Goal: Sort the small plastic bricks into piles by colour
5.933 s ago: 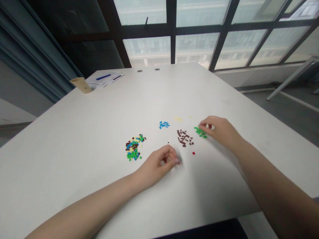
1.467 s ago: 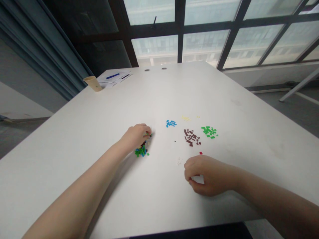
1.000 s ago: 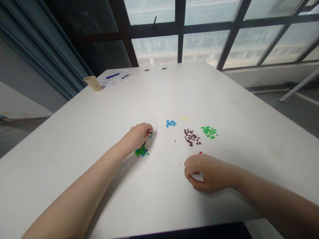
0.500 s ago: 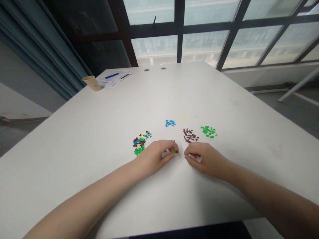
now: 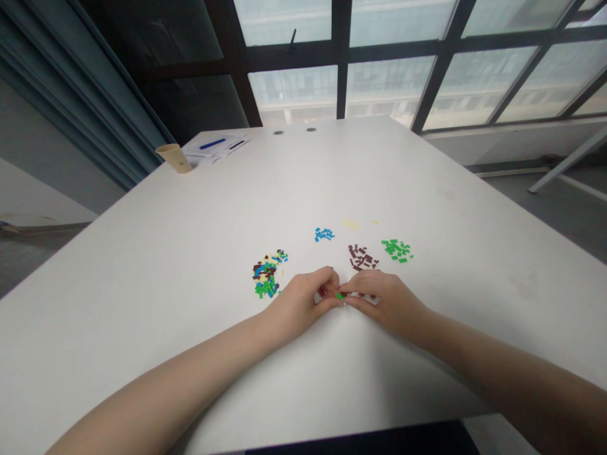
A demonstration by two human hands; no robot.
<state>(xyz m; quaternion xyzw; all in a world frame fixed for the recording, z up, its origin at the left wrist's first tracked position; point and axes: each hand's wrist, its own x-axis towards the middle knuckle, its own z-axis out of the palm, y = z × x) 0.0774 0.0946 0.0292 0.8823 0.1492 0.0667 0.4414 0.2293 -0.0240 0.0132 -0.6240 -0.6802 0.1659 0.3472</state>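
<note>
The left hand curls with thumb and forefinger closed on a small green piece, which sits just where both hands meet, low over the table. The right hand brings its thumb and forefinger up against the same spot; whether they grip the piece too, I cannot tell. Fingers cover most of the piece, so its long axis and the way it points cannot be made out, and a dark bit beside it is too small to name. Behind the right hand, brown pieces lie scattered at mixed angles, the nearest of them partly hidden by the knuckles. Green pieces lie to their right, blue pieces and pale yellow pieces farther off. Left of the hands, a mixed pile stretches from near left to far right. The tabletop is white and smooth, with a cup, papers and a blue pen at its far left. A blue curtain and dark-framed windows stand beyond, cut by the view's edges; both forearms run out of sight below.
</note>
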